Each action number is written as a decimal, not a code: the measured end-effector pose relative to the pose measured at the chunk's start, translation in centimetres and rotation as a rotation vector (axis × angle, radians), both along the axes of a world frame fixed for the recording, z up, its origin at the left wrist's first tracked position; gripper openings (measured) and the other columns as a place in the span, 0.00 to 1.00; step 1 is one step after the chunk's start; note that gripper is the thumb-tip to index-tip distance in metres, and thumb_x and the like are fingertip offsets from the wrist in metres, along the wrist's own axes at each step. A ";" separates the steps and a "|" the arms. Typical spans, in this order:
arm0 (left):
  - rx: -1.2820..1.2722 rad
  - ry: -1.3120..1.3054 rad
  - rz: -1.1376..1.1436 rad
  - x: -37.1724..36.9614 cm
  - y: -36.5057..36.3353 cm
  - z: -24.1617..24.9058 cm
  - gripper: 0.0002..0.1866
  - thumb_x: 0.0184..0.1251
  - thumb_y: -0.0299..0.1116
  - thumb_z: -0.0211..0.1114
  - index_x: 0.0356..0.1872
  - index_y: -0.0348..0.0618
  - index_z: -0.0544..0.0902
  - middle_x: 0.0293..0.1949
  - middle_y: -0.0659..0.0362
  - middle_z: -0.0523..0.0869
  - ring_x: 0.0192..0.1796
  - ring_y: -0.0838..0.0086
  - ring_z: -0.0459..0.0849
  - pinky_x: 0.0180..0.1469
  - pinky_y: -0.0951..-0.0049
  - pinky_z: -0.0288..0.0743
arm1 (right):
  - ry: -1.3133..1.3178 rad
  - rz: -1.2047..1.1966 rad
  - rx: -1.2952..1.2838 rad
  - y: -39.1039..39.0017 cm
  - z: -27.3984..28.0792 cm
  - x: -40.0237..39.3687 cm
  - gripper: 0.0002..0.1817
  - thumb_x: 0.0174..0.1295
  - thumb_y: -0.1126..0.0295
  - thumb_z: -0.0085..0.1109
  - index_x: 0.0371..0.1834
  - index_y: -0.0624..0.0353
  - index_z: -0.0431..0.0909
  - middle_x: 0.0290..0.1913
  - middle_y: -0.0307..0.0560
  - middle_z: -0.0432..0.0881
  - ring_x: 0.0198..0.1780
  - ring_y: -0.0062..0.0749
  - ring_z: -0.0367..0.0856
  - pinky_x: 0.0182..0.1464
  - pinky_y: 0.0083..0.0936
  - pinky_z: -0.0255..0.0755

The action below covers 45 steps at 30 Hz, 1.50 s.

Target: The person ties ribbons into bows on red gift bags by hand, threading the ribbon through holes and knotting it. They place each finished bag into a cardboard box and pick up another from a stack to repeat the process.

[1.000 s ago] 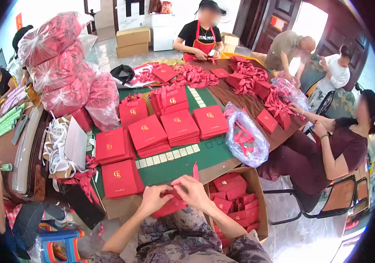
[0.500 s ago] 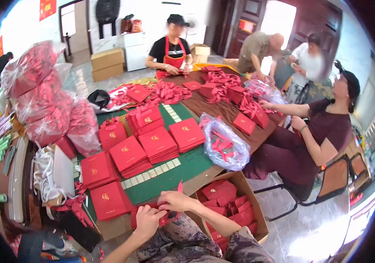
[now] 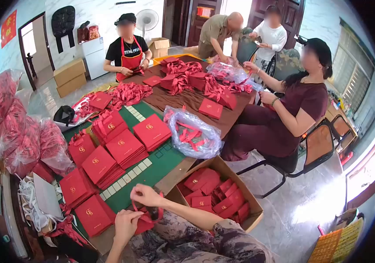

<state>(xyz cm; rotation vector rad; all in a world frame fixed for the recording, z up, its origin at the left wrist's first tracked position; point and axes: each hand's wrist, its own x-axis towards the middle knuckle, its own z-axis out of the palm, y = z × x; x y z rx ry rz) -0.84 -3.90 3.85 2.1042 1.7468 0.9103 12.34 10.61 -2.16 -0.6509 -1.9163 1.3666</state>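
Observation:
My left hand (image 3: 127,224) pinches a red ribbon at the edge of a small red gift bag (image 3: 144,226) above my lap. Just above it, my right hand (image 3: 147,196) is closed with thumb and finger together, on a strand of the same red ribbon (image 3: 159,211), which curves down to the bag. Part of the bag is hidden behind my fingers. Closest to my hands on the table lies a stack of flat red bags (image 3: 94,215) with gold lettering.
More red bag stacks (image 3: 128,149) cover the green mat (image 3: 124,196). A clear plastic bag of ribbons (image 3: 195,136) sits at the table edge, above a cardboard box (image 3: 254,215) of red bags. A seated co-worker (image 3: 299,98) is at the right; others work beyond.
My right hand has lifted away from my left, drawing the ribbon up into a loop. The whole view has swung to the right.

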 end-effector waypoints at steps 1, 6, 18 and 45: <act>-0.030 -0.019 0.005 0.0 -0.1 0.3 0.07 0.59 0.28 0.69 0.37 0.49 0.91 0.31 0.57 0.88 0.36 0.59 0.82 0.42 0.60 0.74 | 0.017 -0.105 -0.009 -0.1 0.0 -0.2 0.07 0.62 0.68 0.63 0.31 0.61 0.82 0.34 0.45 0.77 0.36 0.30 0.81 0.40 0.28 0.74; -0.066 -0.176 0.181 -2.1 0.8 -0.5 0.08 0.59 0.29 0.69 0.39 0.42 0.89 0.35 0.52 0.90 0.38 0.57 0.87 0.45 0.61 0.79 | -0.060 -0.375 0.331 -1.3 1.4 0.1 0.18 0.62 0.59 0.69 0.46 0.58 0.77 0.41 0.50 0.75 0.42 0.48 0.79 0.44 0.38 0.75; -0.070 -0.245 0.373 -3.8 3.3 -0.3 0.07 0.61 0.26 0.68 0.40 0.38 0.86 0.31 0.49 0.89 0.36 0.61 0.89 0.42 0.66 0.80 | -0.279 -0.116 0.474 -5.8 2.4 3.7 0.12 0.66 0.62 0.62 0.39 0.58 0.73 0.30 0.54 0.79 0.36 0.56 0.81 0.38 0.47 0.73; -0.356 -1.369 0.338 2.6 -2.5 -3.2 0.13 0.76 0.33 0.63 0.53 0.37 0.86 0.40 0.61 0.89 0.40 0.83 0.84 0.42 0.79 0.80 | -0.352 -0.025 0.388 -7.2 8.8 3.1 0.09 0.56 0.74 0.70 0.39 0.59 0.81 0.33 0.45 0.80 0.35 0.43 0.82 0.38 0.34 0.76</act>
